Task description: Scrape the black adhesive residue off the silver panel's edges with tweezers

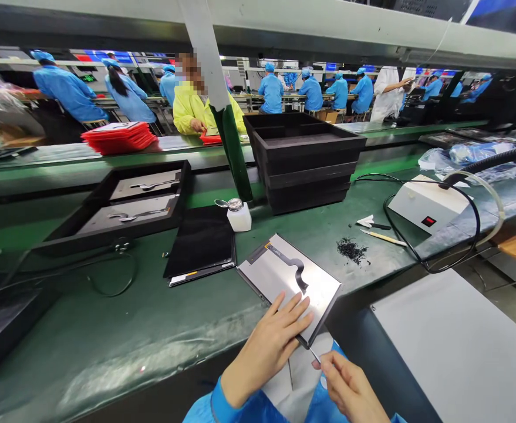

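A flat display panel (323,282) with a silvery back and a dark curved ribbon cable (300,271) lies tilted over the bench's front edge. My left hand (279,329) rests on its back, fingers stretched out and spread. Below the panel's near corner, my right hand (348,382) pinches a thin metal tool (314,353); its tip touches or nearly touches that corner, and its exact kind is hidden by my fingers. Left of the panel lie stacked dark screens (202,241), with a white pump bottle (240,217) beside them.
Black trays (306,170) are stacked behind; another tray (182,182) holds panels at left. Black scraps (351,250), a yellow-handled blade (383,237) and a white box with a red switch (429,205) lie right. A grey-topped surface (460,341) stands near right. Co-workers sit beyond.
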Available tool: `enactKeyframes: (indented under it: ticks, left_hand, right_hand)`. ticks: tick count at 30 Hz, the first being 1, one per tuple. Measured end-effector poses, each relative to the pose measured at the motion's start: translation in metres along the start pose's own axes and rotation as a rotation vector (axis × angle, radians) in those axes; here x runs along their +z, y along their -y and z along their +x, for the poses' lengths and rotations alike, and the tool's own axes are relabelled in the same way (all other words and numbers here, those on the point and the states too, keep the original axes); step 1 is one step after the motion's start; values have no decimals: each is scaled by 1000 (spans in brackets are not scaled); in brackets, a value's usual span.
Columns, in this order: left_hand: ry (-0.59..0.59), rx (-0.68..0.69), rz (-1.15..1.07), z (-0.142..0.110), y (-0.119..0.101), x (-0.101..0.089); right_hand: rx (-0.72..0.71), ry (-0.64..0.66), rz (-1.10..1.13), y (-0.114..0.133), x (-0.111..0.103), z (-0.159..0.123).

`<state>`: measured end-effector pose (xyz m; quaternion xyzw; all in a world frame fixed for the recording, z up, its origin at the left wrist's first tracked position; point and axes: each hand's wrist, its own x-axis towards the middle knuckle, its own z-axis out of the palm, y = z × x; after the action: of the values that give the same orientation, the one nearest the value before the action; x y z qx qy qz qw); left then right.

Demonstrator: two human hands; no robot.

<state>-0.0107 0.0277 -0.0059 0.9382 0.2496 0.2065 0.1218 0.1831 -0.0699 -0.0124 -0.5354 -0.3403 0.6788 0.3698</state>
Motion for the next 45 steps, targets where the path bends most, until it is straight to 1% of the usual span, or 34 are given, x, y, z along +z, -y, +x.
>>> enactKeyframes:
  ticks: [2,5,10,14,18,22,25,34,37,40,45]
  left_hand:
    - [0,-1,-5,0,0,0]
    - [2,0,-8,0,-1,-1]
    - [-11,4,11,-1,-1,1]
    - [-29,13,21,0,-1,0]
    - [-32,12,20,1,-1,-1]
    - [-22,10,26,0,-1,0]
    - [-19,3,22,-1,0,1]
    - [-32,10,16,0,0,0]
    - [-31,10,19,0,-1,0]
    - [-21,3,22,0,-1,-1]
    - [-15,-5,13,0,-1,-1]
  right_hand:
    - [-9,8,25,0,1,1]
    - [2,19,-6,4,-1,0]
    - [81,43,-31,9,-7,-1]
    - [116,59,-8,8,-8,1]
    - [105,62,49,10,-4,1]
    - [94,92,35,15,-4,1]
    - [82,87,25,18,-4,2]
    - [150,115,43,19,-6,7]
    - [139,99,33,17,-6,5]
    - [92,75,2,15,-7,4]
    - [52,79,-46,14,-10,5]
